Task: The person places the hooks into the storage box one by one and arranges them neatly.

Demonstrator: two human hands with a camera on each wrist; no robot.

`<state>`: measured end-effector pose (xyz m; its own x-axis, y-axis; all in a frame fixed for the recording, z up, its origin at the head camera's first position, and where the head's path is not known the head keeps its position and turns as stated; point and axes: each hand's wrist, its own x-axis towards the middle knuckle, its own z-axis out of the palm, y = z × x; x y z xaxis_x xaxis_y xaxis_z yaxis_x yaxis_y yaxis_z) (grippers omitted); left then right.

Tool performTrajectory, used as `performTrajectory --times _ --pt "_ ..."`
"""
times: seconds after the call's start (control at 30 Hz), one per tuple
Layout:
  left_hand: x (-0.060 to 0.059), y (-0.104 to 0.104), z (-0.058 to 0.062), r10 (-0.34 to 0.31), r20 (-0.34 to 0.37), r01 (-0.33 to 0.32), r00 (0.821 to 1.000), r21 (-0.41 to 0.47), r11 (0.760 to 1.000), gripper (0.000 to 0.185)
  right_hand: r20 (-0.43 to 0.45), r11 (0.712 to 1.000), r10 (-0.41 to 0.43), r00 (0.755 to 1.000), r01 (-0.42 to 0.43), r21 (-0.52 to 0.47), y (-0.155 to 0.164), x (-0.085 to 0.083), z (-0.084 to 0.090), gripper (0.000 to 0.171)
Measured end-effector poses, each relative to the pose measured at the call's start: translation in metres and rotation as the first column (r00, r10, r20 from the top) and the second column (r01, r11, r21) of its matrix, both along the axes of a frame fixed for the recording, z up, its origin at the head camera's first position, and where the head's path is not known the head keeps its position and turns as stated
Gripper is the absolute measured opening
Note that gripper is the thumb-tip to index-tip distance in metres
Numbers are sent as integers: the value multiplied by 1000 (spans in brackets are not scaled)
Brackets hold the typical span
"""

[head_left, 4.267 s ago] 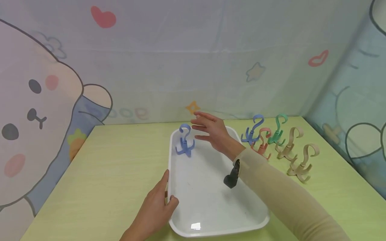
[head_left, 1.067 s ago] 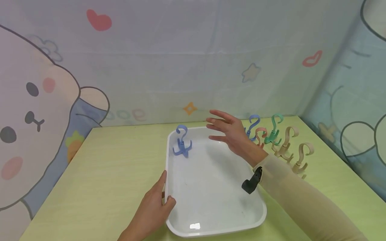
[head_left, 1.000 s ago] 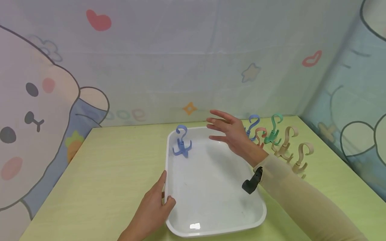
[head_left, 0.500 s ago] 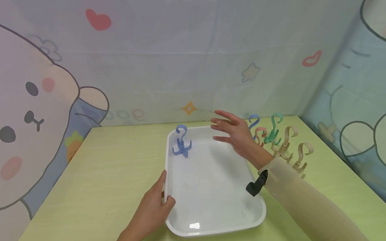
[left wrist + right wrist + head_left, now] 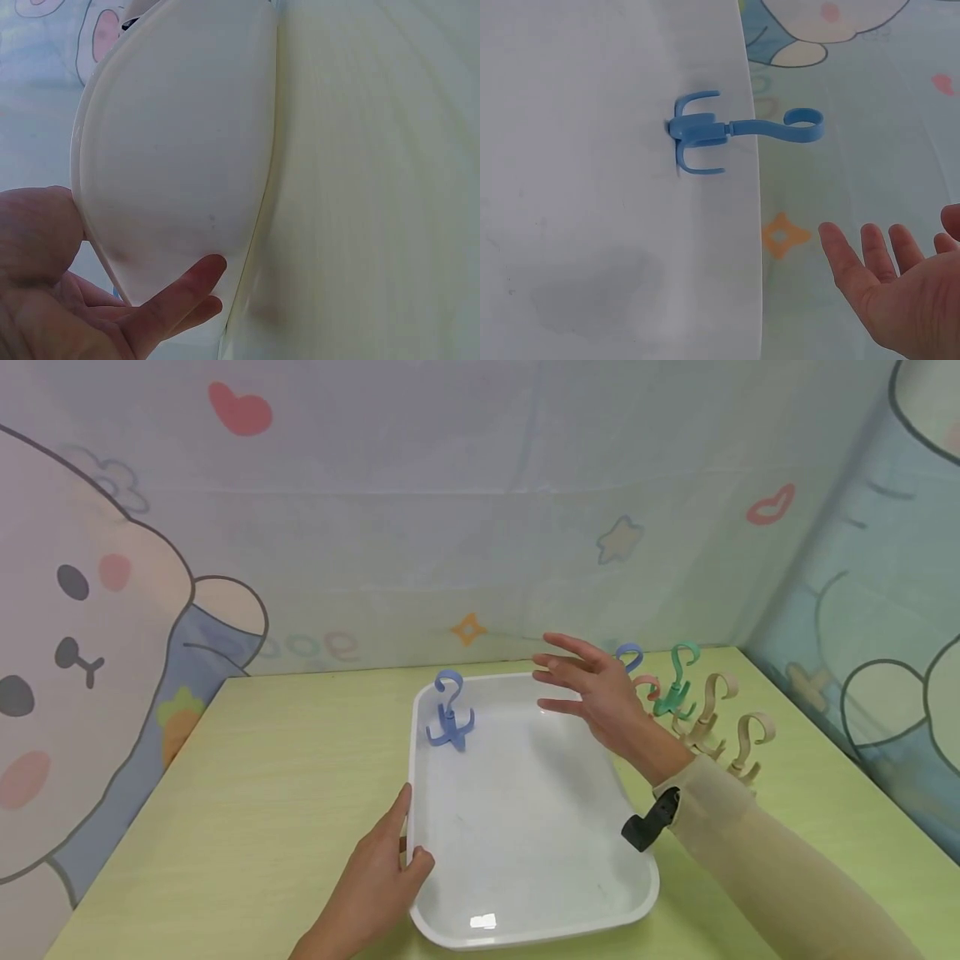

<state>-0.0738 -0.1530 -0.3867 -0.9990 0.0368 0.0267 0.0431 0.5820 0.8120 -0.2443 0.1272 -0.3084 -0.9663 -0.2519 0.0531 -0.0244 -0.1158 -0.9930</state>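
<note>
My left hand (image 5: 382, 872) holds the near left side of a white rectangular tray (image 5: 517, 827), thumb over the rim; in the left wrist view, fingertips (image 5: 206, 270) lie against the tray's outer wall. Inside the tray's far left corner a blue four-prong swivel hook (image 5: 450, 731) stands upright on its prongs. My right hand (image 5: 592, 693), holding nothing, hovers over the far right part of the tray with its fingers spread and pointing left. In the right wrist view, that hand (image 5: 907, 292) is apart from the blue hook (image 5: 705, 131).
Right of the tray stand more hooks: a blue hook (image 5: 628, 653) and a coral hook (image 5: 647, 683), both partly hidden by my right hand, a green hook (image 5: 675, 696), and two beige ones. A printed cloth backdrop (image 5: 375, 527) rises behind the pale yellow-green table (image 5: 300, 760).
My right hand has moved right, away from the blue hook in the tray and toward the other hooks, now covering more of them. My left hand has stayed at the tray's side.
</note>
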Motion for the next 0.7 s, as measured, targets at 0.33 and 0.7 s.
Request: performTrajectory --times 0.33,0.7 --pt "0 0 0 -4 5 4 1000 7 1000 82 -6 1000 -17 1000 17 -12 9 -2 -1 52" --pt "-1 1 1 -7 2 8 1000 -8 1000 82 -23 999 -12 1000 11 -32 18 1 0 53"
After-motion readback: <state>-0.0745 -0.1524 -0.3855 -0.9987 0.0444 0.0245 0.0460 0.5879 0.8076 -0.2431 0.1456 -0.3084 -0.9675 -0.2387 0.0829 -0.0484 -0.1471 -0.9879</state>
